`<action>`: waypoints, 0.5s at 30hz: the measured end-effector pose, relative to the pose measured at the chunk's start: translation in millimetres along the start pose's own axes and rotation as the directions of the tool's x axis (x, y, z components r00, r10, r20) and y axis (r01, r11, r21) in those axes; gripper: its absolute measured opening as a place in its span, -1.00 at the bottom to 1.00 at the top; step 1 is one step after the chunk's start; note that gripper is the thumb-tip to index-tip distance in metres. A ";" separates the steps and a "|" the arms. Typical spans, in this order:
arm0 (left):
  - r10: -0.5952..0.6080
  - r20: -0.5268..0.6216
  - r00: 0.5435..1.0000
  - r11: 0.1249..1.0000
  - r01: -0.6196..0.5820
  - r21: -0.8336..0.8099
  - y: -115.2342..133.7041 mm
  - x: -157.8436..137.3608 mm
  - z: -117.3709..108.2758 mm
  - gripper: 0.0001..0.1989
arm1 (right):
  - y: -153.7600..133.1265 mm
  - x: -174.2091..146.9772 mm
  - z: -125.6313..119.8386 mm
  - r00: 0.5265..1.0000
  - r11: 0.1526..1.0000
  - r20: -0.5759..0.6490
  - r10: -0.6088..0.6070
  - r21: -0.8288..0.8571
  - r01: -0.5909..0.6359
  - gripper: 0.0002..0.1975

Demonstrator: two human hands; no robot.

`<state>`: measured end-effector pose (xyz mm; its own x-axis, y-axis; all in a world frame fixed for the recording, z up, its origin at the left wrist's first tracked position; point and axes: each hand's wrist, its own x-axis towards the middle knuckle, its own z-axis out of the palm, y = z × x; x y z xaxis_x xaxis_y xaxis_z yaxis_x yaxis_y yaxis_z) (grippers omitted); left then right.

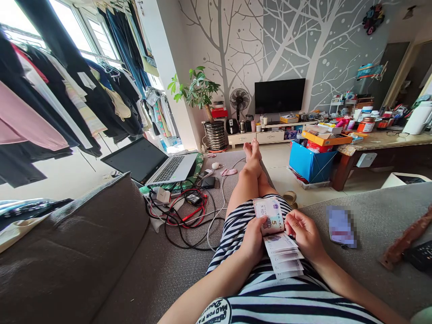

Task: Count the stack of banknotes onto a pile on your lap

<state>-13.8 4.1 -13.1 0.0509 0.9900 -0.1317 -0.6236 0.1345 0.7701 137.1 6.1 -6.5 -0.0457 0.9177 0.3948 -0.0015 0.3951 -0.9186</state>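
while the left hand (pixel 254 237), lower centre of the frame, clamps a stack of pale, purple-printed paper banknotes (pixel 270 213) under its thumb, a stepped fan of whitish banknotes (pixel 284 257) spreads just below, probably already gone through; the stack seems left to do. its top note shows a sideways gold "5". rightmost, the right hand (pixel 303 231) has fingertips together by the stack's edge; whether on a note, i cannot tell.

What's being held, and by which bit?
The left hand grips a banknote stack by its left edge, thumb on top; the right hand is at the right edge, grip unclear.
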 end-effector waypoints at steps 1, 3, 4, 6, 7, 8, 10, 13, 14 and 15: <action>-0.008 0.000 1.000 1.000 0.008 -0.004 0.6 -0.7 0.8 -0.66 | 2.0 1.3 -0.2 1.000 1.000 -0.017 0.011 -0.020 -0.011 -0.37; -0.035 0.006 0.999 0.999 0.035 -0.010 1.1 -1.4 1.4 -0.65 | 6.6 3.9 -0.6 0.998 0.998 -0.045 0.038 -0.050 -0.040 -0.36; -0.046 0.011 0.999 0.999 0.046 -0.010 0.9 -1.4 1.3 -0.64 | 9.1 5.0 -0.8 0.998 0.997 -0.049 0.049 -0.059 -0.052 -0.36; -0.045 0.018 0.999 0.999 0.045 -0.010 -0.2 -0.5 0.2 -0.64 | 13.8 6.8 -1.1 0.997 0.995 -0.047 0.061 -0.075 -0.064 -0.35; -0.039 0.021 0.999 0.999 0.039 -0.011 -1.0 0.2 -0.5 -0.64 | 15.8 7.4 -1.3 0.997 0.994 -0.045 0.063 -0.086 -0.066 -0.34; -0.034 0.026 0.999 0.999 0.034 -0.012 -1.9 1.0 -1.3 -0.65 | 17.5 7.9 -1.5 0.997 0.993 -0.045 0.063 -0.097 -0.067 -0.33; -0.028 0.036 0.999 0.999 0.029 -0.018 -3.5 2.6 -2.7 -0.66 | 19.0 8.4 -1.6 0.997 0.991 -0.052 0.060 -0.116 -0.066 -0.31; -0.036 0.024 0.999 0.998 0.037 -0.046 -5.0 4.7 -4.2 -0.65 | 16.4 7.7 -1.5 0.997 0.991 -0.047 0.064 -0.115 -0.069 -0.31; -0.044 0.013 0.999 0.997 0.045 -0.058 -5.3 5.4 -4.7 -0.65 | 14.5 7.0 -1.3 0.997 0.992 -0.042 0.065 -0.106 -0.069 -0.32; -0.055 0.002 0.999 0.996 0.055 -0.068 -5.6 6.2 -5.3 -0.64 | 12.4 6.2 -1.1 0.997 0.993 -0.035 0.064 -0.095 -0.067 -0.33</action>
<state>-14.1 9.2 -21.6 0.0868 0.9812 -0.1722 -0.6711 0.1853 0.7178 137.9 16.7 -15.4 -0.0107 0.9420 0.3354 0.0961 0.3348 -0.9374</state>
